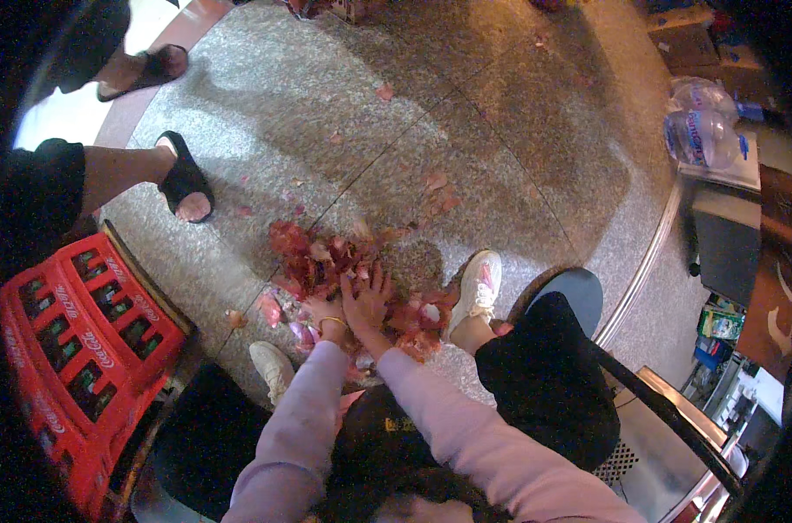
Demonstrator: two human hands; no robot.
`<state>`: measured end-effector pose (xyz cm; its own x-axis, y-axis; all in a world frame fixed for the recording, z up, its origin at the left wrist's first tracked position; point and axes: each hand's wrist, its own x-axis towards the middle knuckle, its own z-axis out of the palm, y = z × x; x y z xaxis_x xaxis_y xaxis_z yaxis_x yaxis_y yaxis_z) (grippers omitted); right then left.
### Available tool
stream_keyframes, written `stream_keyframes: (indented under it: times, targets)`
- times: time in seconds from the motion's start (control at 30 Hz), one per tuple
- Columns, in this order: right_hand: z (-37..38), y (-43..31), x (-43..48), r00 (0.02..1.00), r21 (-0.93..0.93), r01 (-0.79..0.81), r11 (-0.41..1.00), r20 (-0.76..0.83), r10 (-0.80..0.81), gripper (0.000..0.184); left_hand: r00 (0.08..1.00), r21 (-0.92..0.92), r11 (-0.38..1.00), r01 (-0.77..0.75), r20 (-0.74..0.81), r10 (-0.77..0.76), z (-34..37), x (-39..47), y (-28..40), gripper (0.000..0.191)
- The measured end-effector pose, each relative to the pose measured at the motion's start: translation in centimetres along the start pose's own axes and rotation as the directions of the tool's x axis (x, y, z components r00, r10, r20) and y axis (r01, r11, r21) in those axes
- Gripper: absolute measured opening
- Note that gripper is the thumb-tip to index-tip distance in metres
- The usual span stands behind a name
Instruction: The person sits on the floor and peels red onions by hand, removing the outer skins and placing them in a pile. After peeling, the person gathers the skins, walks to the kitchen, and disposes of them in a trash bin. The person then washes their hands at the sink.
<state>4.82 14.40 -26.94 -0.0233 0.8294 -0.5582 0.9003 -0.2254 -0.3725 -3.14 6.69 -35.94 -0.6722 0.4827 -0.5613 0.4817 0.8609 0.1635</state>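
On the floor between my feet lies a pile of reddish, papery onion skins (298,248). My right hand (367,304) rests against the near side of the pile, its fingers spread apart and pointing away from me. Close beside it, and partly overlapped by it, is my left hand (327,314), with a yellow band (333,320) on the wrist. The left fingers are blurred and mostly hidden among the skins, so what they hold is unclear. More skins (418,327) lie right of my hands, and a pinkish piece (269,308) lies to the left.
A red Coca-Cola crate (101,350) with green bottles stands at my left. Another person's sandalled foot (186,180) is near it. My pale shoes (479,284) flank the pile. Large plastic water bottles (703,137) stand at far right. Loose skins (441,196) dot the tiled floor (383,150).
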Motion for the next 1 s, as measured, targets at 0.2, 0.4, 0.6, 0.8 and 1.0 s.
stream_keyframes:
  times: [0.2,0.4,0.6,0.8,1.0]
  targets:
    - [-1.8,-0.2,-5.2,0.988,0.514,0.084,0.854,0.067,-0.137,0.054,0.987,-0.656,0.747,-0.108,0.017,0.158,-4.1,-2.2,-2.4,0.038]
    - [-4.5,-0.7,-10.6,0.972,0.564,-0.038,0.825,0.213,-0.101,0.045,0.91,-0.299,0.883,-0.361,-0.32,0.264,-7.0,-7.5,-2.4,0.037]
    - [-10.4,-3.5,-14.6,0.961,0.378,0.091,0.921,0.208,-0.181,0.049,0.988,-0.697,0.703,-0.137,-0.147,0.047,-12.9,-12.0,0.1,0.064]
    - [-14.9,-5.0,-18.0,0.847,0.375,0.531,0.759,-0.223,-0.482,0.038,0.92,-0.598,0.765,-0.239,-0.392,-0.019,-18.0,-16.2,2.8,0.048]
    - [-18.4,-6.6,-19.1,0.811,0.513,0.574,0.638,-0.25,-0.529,0.042,0.977,-0.803,0.576,-0.155,-0.212,-0.033,-23.5,-20.0,4.9,0.077]
